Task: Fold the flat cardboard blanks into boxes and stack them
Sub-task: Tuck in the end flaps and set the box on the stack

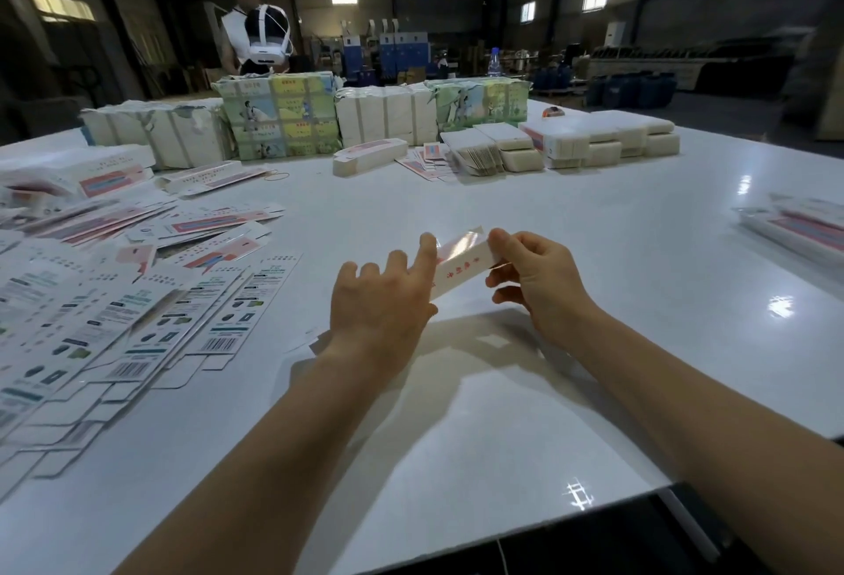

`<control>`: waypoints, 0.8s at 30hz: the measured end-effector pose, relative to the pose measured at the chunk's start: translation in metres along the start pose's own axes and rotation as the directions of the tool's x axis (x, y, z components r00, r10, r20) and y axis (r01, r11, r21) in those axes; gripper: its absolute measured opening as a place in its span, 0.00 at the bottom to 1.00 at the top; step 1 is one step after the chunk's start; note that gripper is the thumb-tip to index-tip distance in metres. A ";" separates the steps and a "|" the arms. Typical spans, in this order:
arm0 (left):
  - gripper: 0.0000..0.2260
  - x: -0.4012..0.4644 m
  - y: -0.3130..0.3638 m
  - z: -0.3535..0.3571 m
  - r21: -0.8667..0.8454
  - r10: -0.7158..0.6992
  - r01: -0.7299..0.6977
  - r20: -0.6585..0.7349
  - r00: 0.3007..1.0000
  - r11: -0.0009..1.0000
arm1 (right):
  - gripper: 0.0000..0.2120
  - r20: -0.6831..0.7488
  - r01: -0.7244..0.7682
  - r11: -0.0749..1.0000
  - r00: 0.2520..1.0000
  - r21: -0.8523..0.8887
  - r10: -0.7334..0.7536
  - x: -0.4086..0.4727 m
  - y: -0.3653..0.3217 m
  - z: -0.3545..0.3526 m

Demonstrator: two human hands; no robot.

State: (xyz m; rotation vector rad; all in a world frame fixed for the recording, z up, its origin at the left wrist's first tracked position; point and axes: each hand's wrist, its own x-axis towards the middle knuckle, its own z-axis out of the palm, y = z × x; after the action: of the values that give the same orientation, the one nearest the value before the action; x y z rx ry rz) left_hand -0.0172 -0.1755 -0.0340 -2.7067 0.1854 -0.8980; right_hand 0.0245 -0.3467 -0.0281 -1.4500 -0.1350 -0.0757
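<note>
Box: a small white carton (461, 266) with red print, held above the white table (593, 254) between both hands
Right hand: the right hand (534, 282) pinches the carton's far end — thumb above, fingers curled beneath
Left hand: the left hand (381, 300) has fingers spread and nearly straight, index fingertip touching the carton's upper edge — near end hidden behind it
Blanks: flat blanks (114, 300) spread at left

tabletop (525, 218): white, glossy, lamp glare on it
left side: flat blanks (105, 314) spread in overlapping rows, printed with barcodes
far left: folded boxes (105, 172) piled, red-and-blue print
far edge: wrapped bundles (283, 117) in a row, some white, some green and yellow
centre back: one long box (370, 154), small cards (429, 161) beside it
back right: white stacks (607, 140)
right edge: stack of boxes (804, 227)
near bundles: rubber band (277, 174)
</note>
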 end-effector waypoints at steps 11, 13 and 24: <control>0.29 0.001 -0.007 0.001 -0.114 -0.075 0.081 0.054 0.996 0.990 | 0.13 -0.027 0.423 0.585 0.795 -0.692 -0.606 -0.011 0.008 0.010; 0.30 0.000 -0.005 -0.001 -0.096 -0.057 0.062 0.048 0.997 0.993 | 0.13 0.045 0.429 0.606 0.839 -0.670 -0.543 -0.013 0.007 0.012; 0.34 -0.004 -0.011 -0.009 -0.118 -0.009 0.009 0.002 1.000 0.993 | 0.11 0.113 0.369 0.815 0.927 -0.446 -0.358 -0.013 0.004 0.010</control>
State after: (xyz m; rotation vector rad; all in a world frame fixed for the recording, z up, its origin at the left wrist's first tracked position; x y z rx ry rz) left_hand -0.0252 -0.1659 -0.0258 -2.8183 0.2334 -0.9144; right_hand 0.0114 -0.3368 -0.0328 -1.8867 -0.4407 -0.4314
